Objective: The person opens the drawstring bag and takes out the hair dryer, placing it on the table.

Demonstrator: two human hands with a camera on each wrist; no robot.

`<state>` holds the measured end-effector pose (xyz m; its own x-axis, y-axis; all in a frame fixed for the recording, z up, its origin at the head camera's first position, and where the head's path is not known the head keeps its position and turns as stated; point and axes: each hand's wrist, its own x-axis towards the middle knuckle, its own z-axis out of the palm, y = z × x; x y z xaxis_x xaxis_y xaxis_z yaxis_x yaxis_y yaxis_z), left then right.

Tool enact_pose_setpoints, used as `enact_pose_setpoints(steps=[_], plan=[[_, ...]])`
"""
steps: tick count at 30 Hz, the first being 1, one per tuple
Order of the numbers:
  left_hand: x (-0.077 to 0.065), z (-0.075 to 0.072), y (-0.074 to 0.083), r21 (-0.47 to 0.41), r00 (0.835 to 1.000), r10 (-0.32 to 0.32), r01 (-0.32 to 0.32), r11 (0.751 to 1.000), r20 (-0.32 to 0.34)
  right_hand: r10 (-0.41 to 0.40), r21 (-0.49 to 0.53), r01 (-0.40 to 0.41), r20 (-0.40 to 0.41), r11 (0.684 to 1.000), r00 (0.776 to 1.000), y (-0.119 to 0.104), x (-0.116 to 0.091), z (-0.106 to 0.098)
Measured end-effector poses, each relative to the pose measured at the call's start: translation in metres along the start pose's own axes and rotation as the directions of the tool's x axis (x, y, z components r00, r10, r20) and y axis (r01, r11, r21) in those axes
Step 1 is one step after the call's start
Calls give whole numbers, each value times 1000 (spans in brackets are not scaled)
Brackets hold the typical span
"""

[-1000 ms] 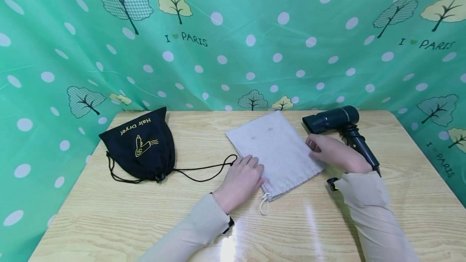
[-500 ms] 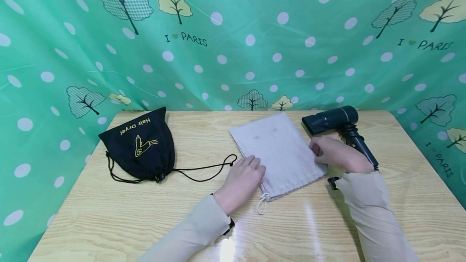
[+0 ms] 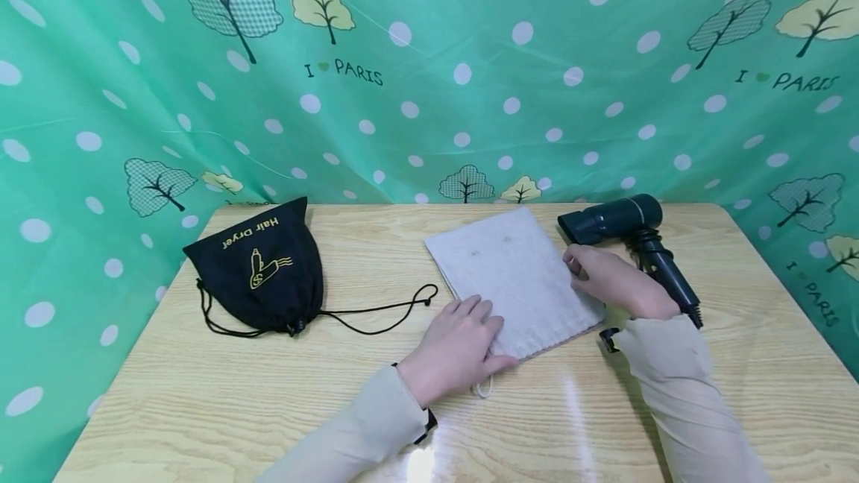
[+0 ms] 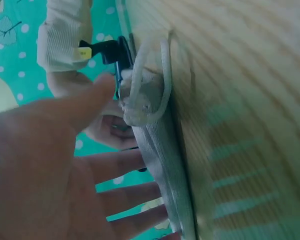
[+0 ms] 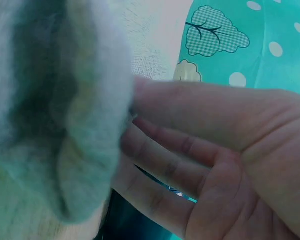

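With the left hand (image 3: 456, 349) newly shifted toward the drawstring (image 4: 166, 75) corner, fingers and thumb spread wide, the gray pouch (image 3: 523, 285) on the bench (image 3: 221, 408) is apparently better steadied, though whether its opposite edge is pinched by the right hand (image 3: 619, 283) cannot be told.

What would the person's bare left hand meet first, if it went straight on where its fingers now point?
Most likely the flat light-grey fabric drawstring bag: the left hand has its fingers at the bag's left edge. Whether it would slide over or push it is unclear.
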<state>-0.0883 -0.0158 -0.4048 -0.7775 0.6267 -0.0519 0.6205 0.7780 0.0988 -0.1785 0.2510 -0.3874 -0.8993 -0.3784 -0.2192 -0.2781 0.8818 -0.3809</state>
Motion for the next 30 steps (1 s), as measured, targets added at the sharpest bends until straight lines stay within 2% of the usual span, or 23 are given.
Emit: enact_pose_setpoints(steps=[3,12,30], plan=[[0,1,2,15,999,17,-18,1000,31,-6,5,6,0,1000,1000,-1,0,0],[2,5,1,83,999,43,-43,996,-6,15,15,-15,33,1000,999,1,-6,-4],[2,5,1,39,998,56,-54,998,-41,71,9,-73,134,997,988,6,-9,-10]])
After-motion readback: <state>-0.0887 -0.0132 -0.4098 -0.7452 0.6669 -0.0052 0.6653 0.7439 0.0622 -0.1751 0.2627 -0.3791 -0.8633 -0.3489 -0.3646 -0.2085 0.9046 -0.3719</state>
